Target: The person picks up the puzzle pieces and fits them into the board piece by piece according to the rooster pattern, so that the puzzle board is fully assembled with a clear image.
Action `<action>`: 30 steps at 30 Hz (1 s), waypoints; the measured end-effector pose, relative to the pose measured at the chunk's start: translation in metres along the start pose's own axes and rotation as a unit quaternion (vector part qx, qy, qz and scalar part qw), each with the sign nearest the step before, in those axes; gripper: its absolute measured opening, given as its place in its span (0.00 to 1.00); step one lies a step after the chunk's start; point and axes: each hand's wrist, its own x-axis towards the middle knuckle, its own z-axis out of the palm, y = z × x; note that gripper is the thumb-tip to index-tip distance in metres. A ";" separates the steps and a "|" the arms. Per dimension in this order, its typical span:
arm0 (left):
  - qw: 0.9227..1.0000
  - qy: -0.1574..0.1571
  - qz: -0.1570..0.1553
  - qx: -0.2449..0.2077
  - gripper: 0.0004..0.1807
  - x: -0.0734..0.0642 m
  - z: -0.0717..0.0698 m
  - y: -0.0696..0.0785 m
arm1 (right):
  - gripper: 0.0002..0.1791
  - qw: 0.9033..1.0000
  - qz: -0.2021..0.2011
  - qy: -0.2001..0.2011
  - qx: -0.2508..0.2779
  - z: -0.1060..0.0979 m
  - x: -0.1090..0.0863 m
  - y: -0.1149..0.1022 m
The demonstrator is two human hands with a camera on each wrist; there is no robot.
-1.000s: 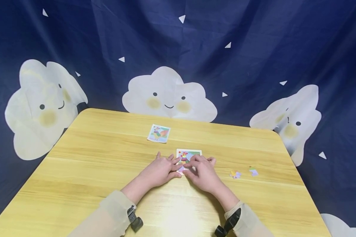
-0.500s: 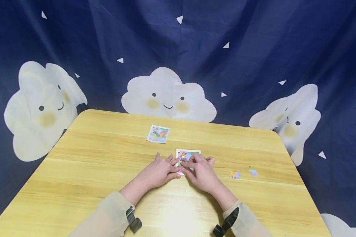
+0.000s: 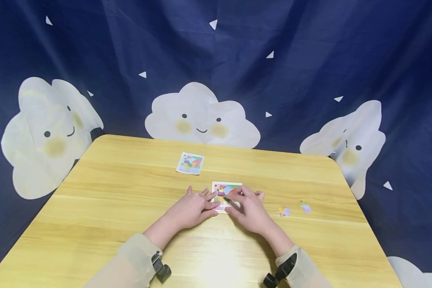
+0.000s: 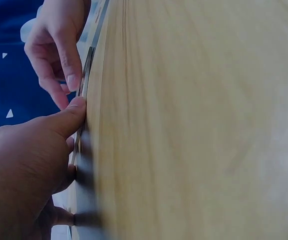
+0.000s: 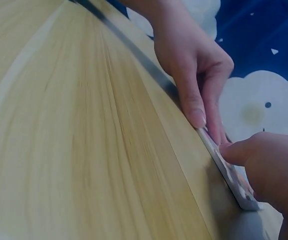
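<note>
A small white-framed jigsaw puzzle (image 3: pixel 221 189) with a colourful rooster picture lies flat on the table; part of its lower right is under my right hand. My left hand (image 3: pixel 192 210) rests at the puzzle's left edge with fingers spread, its thumb near the lower corner. Over the puzzle's right side is my right hand (image 3: pixel 250 210), index fingertip touching the picture and thumb near the bottom border, apart from each other. No piece shows between them. In the right wrist view, the puzzle's rim (image 5: pixel 226 175) appears nearly edge-on beside both hands.
A small cluster of loose puzzle pieces (image 3: pixel 283 211) lies right of my right hand, with more piece shapes (image 3: pixel 305 207) farther right. A printed rooster picture card (image 3: pixel 190 163) lies behind the puzzle. Behind the wooden table (image 3: pixel 93 200) hangs a dark blue curtain (image 3: pixel 187 44) with clouds.
My right hand's index finger and thumb have spread apart and the hand has shifted slightly right, showing more of the rooster picture. The left hand stays at the puzzle's edge.
</note>
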 end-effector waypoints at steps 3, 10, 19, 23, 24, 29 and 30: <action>1.000 0.001 -0.005 -0.001 0.23 -0.001 0.000 -0.001 | 0.20 1.000 0.000 0.009 0.008 -0.004 -0.003 0.004; 1.000 0.002 -0.005 -0.003 0.23 -0.001 0.001 -0.002 | 0.23 1.000 0.026 0.004 0.009 -0.017 -0.012 0.012; 1.000 0.007 -0.003 -0.006 0.23 -0.001 0.000 0.000 | 0.26 0.999 0.043 0.006 0.027 -0.038 -0.028 0.029; 1.000 0.007 -0.001 -0.005 0.23 -0.001 0.000 0.000 | 0.27 0.998 0.046 0.009 0.032 -0.047 -0.033 0.035; 1.000 0.007 -0.001 -0.005 0.23 -0.001 -0.001 0.000 | 0.27 0.998 0.046 0.009 0.031 -0.049 -0.034 0.036; 1.000 0.005 0.000 0.000 0.23 -0.002 -0.001 0.001 | 0.28 0.998 0.048 0.000 0.028 -0.057 -0.041 0.043; 1.000 0.005 0.000 0.000 0.23 -0.001 -0.001 0.001 | 0.29 0.998 0.048 -0.003 0.027 -0.058 -0.043 0.044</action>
